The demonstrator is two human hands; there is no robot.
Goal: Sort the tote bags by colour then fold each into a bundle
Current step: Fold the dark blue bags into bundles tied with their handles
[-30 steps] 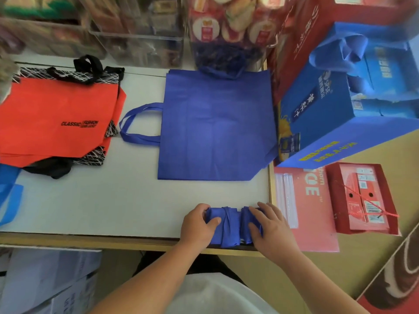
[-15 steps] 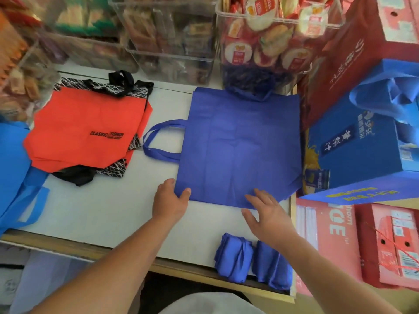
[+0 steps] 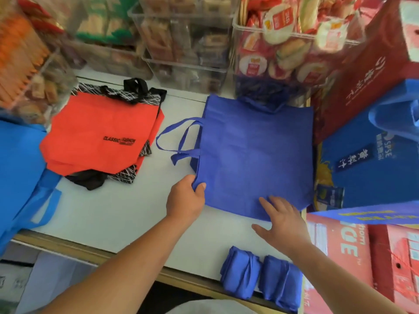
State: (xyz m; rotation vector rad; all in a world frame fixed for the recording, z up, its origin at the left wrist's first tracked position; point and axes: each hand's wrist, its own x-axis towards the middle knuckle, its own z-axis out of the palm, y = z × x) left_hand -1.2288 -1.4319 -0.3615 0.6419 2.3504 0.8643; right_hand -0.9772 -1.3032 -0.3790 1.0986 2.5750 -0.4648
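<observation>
A royal-blue tote bag [image 3: 254, 155] lies flat on the white table [image 3: 118, 211], handles to the left. My left hand [image 3: 186, 200] pinches its near left corner, lifting the edge. Spread flat, my right hand [image 3: 281, 220] rests on the bag's near edge. Two folded royal-blue bundles [image 3: 263, 275] sit side by side at the table's front edge, below my right hand. A stack of red totes [image 3: 102, 137] with black patterned trim lies at the left. Lighter blue totes [image 3: 20, 173] hang over the far left edge.
Clear bins of snack packets [image 3: 283, 46] line the back of the table. At the right stand a dark red gift box [image 3: 367, 71], a blue carton [image 3: 367, 168] and red boxes [image 3: 353, 257]. The table's wooden front edge [image 3: 68, 248] runs along the bottom.
Both hands left the folded bundles at the front edge and reached to the flat blue bag. My left hand now pinches its corner, and the handle side has shifted.
</observation>
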